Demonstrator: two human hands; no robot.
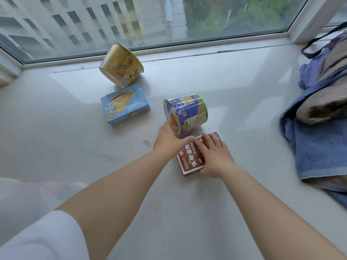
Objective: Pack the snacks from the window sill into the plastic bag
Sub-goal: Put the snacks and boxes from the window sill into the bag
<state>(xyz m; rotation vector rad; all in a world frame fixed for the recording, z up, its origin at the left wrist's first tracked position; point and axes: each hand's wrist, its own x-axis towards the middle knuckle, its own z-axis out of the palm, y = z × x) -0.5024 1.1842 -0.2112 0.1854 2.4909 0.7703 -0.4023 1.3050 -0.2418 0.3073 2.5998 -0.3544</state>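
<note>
On the sill (234, 87), folded blue cloth (317, 143) lies at the right, and a yellow cup (120, 65) and a blue box (124, 105) lie near the window. The brown box (191, 158) lies flat under the right hand (214, 154), whose fingers are spread straight on it. The left hand (169, 138) touches the tilted blue cup (187, 113); its fingers are hidden. A whitish blur at lower left is hard to make out.

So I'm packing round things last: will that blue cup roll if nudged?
Probably. The blue cup lies on its side on the smooth sill, so it may roll, likely in a curve as it looks tapered. The left hand touches its lid end, steadying it for now.
</note>
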